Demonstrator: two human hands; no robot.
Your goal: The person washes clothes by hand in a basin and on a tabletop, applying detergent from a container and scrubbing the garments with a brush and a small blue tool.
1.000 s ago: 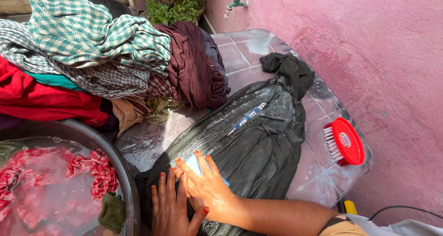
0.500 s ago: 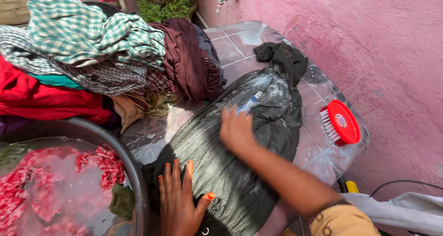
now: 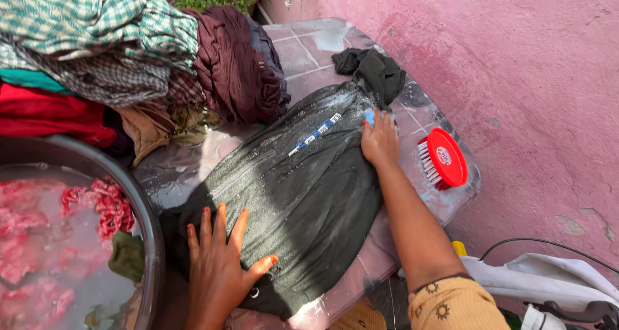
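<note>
Soaping a dark wet garment [image 3: 303, 188] on the tiled slab [image 3: 309, 46].
Left hand [image 3: 216, 272], fingers spread, should pin it flat; right hand [image 3: 380, 140] grips blue soap [image 3: 369, 116], best rubbed in long strokes.

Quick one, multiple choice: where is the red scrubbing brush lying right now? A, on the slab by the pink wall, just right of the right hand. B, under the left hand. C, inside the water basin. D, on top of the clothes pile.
A: the red scrubbing brush lies on the wet slab beside the pink wall, just right of the right hand, which presses on the dark garment.
</note>
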